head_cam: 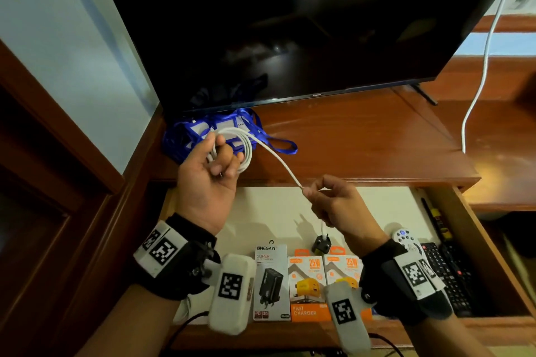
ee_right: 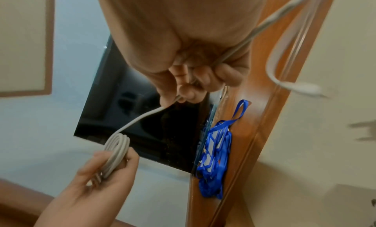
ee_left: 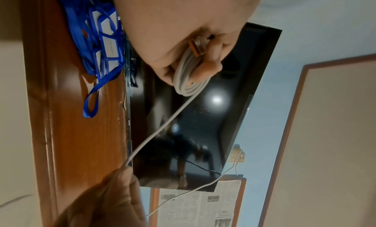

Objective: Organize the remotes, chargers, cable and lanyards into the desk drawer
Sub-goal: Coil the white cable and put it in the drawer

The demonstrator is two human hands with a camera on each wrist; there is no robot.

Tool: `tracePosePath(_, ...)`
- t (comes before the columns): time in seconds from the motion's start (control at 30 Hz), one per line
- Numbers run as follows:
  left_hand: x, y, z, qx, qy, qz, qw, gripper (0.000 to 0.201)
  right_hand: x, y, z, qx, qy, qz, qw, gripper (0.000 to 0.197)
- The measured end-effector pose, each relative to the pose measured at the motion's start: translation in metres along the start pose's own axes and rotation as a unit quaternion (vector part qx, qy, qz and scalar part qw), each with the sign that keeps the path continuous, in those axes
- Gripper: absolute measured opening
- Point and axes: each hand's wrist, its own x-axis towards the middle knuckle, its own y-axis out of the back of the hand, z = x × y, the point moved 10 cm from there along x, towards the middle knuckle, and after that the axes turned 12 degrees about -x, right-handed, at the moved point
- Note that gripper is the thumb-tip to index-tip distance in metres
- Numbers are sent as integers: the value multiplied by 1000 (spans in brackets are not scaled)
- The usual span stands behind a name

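My left hand (head_cam: 216, 158) grips a coil of white cable (head_cam: 246, 145) above the desk's front edge; the coil (ee_left: 188, 77) lies in its curled fingers. From the coil a taut strand runs down to my right hand (head_cam: 314, 193), which pinches it over the open drawer (head_cam: 490, 243); the loose tail hangs below that hand. Blue lanyards (head_cam: 226, 132) with badge holders lie heaped on the desk under the TV, behind the left hand. In the drawer lie three boxed chargers (head_cam: 309, 284), a loose black plug (head_cam: 321, 244) and remotes (head_cam: 446, 272) at the right.
A black TV (head_cam: 290, 23) stands on the wooden desk (head_cam: 362, 136), close above the lanyards. Another white cable (head_cam: 481, 72) hangs down at the right onto the desk. The drawer's pale floor (head_cam: 275, 209) is bare toward the back.
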Motion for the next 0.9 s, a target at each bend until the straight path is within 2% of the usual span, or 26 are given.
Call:
tracePosePath(0.07,3,1,1,41,-36,7,998,26,-2,1,-8,-58,27,12,998,19)
tracePosePath(0.13,2,-6,1,143,-74,-2,987,29,-4,-2,-17,-107,53,9,993,19)
tracePosePath(0.23,-4,-25,-6,326,-107,-31,939,29,-10,-13,-35,-175,103,-16,979,22)
tracePosePath(0.4,-14,-40,-26,431,-88,-97,893,28,-21,-22,-60,-109,159,-94,977,9)
tracePosePath(0.53,-17,-41,-31,470,-84,-107,872,23,-26,-19,-76,-44,186,-127,973,9)
tracePosePath(0.67,-17,-37,-44,471,-25,-126,873,21,-27,-6,-93,52,196,-112,973,16)
tracePosePath(0.8,-27,-36,-57,369,73,-137,916,37,-18,17,-90,56,171,-16,983,16)
tracePosePath(0.9,-34,-37,-60,302,111,-132,938,44,-16,19,-87,68,157,6,985,18)
